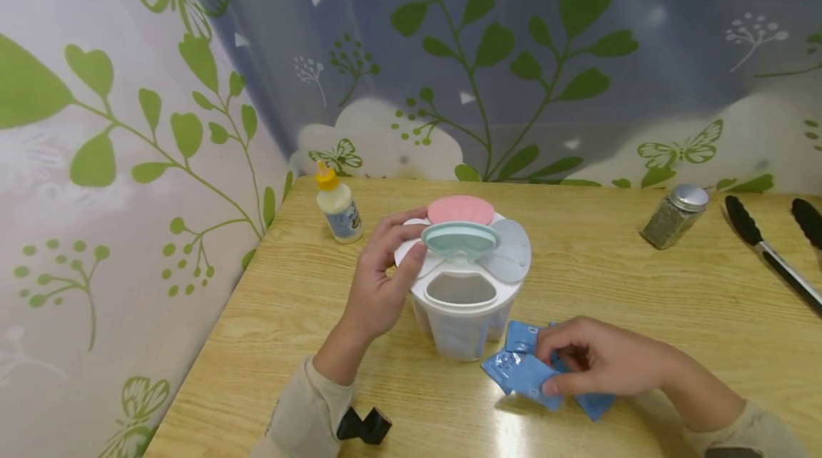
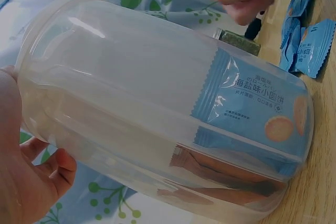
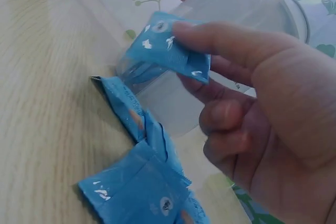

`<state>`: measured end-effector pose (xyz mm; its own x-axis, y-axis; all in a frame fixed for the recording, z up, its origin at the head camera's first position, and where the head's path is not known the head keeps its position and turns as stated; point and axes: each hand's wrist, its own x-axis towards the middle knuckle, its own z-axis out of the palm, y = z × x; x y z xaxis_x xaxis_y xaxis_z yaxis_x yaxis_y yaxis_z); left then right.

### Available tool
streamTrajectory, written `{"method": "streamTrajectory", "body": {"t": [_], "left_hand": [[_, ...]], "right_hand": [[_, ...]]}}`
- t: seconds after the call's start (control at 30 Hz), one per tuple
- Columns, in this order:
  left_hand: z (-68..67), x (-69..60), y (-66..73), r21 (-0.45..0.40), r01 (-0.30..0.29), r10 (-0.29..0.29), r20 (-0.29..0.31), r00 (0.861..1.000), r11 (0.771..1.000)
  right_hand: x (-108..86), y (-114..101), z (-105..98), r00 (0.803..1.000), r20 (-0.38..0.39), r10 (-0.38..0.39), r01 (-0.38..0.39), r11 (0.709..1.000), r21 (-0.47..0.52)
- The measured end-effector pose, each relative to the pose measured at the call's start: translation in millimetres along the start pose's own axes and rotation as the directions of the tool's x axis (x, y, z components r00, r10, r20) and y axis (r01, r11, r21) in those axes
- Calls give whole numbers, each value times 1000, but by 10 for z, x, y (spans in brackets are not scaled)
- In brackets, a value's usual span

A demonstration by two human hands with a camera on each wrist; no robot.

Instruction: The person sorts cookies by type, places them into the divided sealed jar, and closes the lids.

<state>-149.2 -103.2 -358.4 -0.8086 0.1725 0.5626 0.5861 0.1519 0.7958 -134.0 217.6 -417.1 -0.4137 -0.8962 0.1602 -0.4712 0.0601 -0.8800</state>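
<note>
A clear, divided storage container (image 1: 464,333) with a white lid stands upright on the table. Its green flap (image 1: 461,240) is raised over an open compartment, while the pink flap (image 1: 460,210) and grey flap (image 1: 510,251) are down. My left hand (image 1: 379,287) grips the lid's left side, thumb on top. Between thumb and fingers, my right hand (image 1: 604,358) pinches a blue snack packet (image 3: 165,48) just right of the container. Beneath that hand lie several more blue packets (image 3: 139,187). Through the wall, a blue packet (image 2: 252,103) and brown packets (image 2: 226,177) show inside.
Behind and left of the container stands a small bottle (image 1: 340,212) with a yellow cap. A glass shaker jar (image 1: 674,215) of dried green flakes is at the back right, beside black-tipped tongs (image 1: 770,255). Patterned curtains (image 1: 475,73) border the table's back and left.
</note>
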Motion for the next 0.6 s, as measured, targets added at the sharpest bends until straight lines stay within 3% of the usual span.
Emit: {"method": "streamTrajectory", "body": {"t": [0.07,0.37,0.6], "left_hand": [[1,0,4,0,-3,3,-3,1000,1000],[13,-8,2,3,1,-1,-3,1000,1000],[9,-4,-3,18,-5,5,-4,1000,1000]], "right_hand": [[6,-45,-10,999,-26,41,-40,999,27],[45,-206,-65,994,-87,-61,61,998,-1],[117,-425,-119,985,-170,-43,38,999,-31]]}}
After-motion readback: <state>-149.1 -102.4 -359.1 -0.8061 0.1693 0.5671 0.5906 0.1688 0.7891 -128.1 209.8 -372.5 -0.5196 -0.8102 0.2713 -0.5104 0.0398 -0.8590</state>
